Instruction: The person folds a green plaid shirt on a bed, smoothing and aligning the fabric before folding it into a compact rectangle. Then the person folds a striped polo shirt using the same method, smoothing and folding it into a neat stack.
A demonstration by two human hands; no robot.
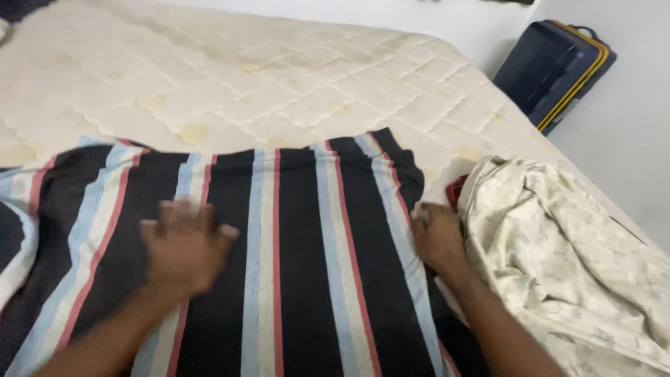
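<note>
The mattress [293, 91], quilted, cream and stained in yellowish patches, fills most of the view and runs away from the person toward a white wall. Over its near half lies the striped cloth [300, 265], black with pale blue, white and red stripes; the stripes run straight away from the person, so its long lines point up the bed, and its far edge stops about halfway up the mattress, leaving the far half bare. The cloth lies directly under both hands and spreads wider than the reach between them, going out of view at the left and at the near edge. To the right, bunched against the cloth's right edge, sits a crumpled pale sheet [565, 265] with a faint print, and a bit of red shows where the two meet. Beyond it, on the floor against the wall, leans a dark blue suitcase [555, 70] with yellow trim. The left hand [185, 248], blurred, lies flat on the cloth with fingers spread, well inside its left half. The right hand [436, 234] rests at the cloth's right edge, fingers curled in, just beside the sheet; whether it pinches the cloth's edge I cannot tell. The right hand is nearer an edge than the left.
</note>
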